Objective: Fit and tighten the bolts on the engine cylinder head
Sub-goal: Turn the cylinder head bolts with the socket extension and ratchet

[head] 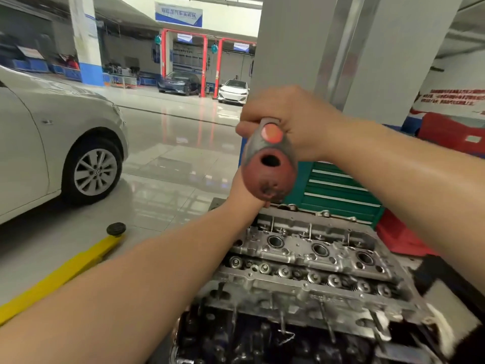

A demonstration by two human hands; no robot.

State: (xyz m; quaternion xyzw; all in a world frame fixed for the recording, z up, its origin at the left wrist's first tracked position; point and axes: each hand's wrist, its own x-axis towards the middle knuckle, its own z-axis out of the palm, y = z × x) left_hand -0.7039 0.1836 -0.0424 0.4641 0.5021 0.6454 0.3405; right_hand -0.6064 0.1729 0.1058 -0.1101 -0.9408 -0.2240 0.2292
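— Head view, reading left to right: what do we have first?

— We see a white car [39, 143] parked at the far left, a yellow lift arm [60, 271] on the floor beside it, both well apart from the job.

— And our left hand [246, 190]?

— It reaches forward under the tool handle [267, 166], mostly hidden behind it. We cannot tell how its fingers lie; we judge it steadies the shaft low down so the tool stays square on a bolt.

— The right hand [291, 122]?

— Its fingers are curled tightly round the top of the handle, thumb [271, 132] pressed on the grey grip. We hold it high, probably so we can bear down and turn at once.

— Where is the cylinder head [315, 258]?

— Below and just right of the hands, lying on the engine block, valve springs and plug wells facing up. The handle stands over its far left end. The bolt itself is hidden, so we cannot say how tight it is.

— Anything further right?

— A green tool cabinet [338, 187] stands behind the engine, near enough for sockets, we suppose.
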